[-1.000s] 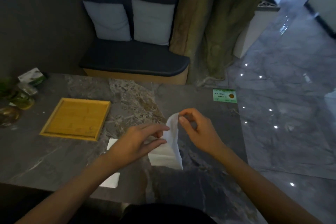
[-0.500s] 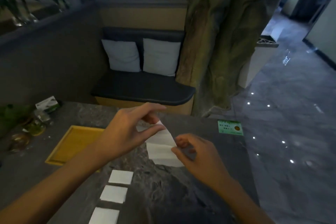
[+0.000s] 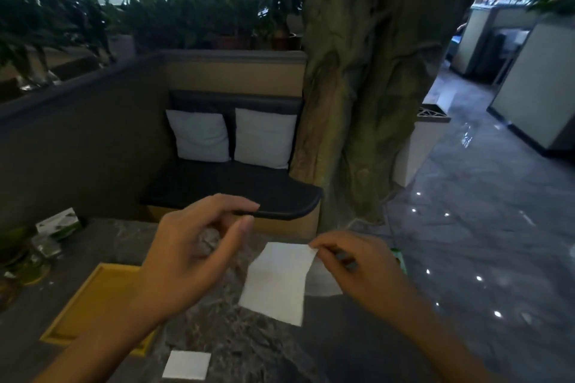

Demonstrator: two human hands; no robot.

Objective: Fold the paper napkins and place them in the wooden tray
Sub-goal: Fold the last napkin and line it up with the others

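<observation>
The right hand (image 3: 364,270) has the white paper napkin (image 3: 278,281) pinched by its top right corner between thumb and fingertips, so the sheet hangs up off the dark grey marbled stone worktop (image 3: 236,339) with a soft crease across the middle and its lower edge dangling free. It looks partly unfolded, with a second layer showing behind on the right side.

The left hand (image 3: 193,255) is just left of the napkin and has nothing in it. Its fingers are loosely curved with thumb and index finger held apart, a gap between them, and it's raised above the worktop without touching the paper.

The shallow yellow wooden tray (image 3: 93,301) sits toward the left side of the worktop, partly hidden under the left forearm, and the part that shows has no napkins in it. One small square folded white napkin (image 3: 187,364) lies flat at the near edge of the worktop, just in front of the tray's near right corner.

Some greenish packets and glass clutter (image 3: 46,236) sit at the far left edge of the worktop, too blurry to make out. Beyond the far edge there's a dark cushioned bench seat (image 3: 236,193) with two pale pillows.
</observation>
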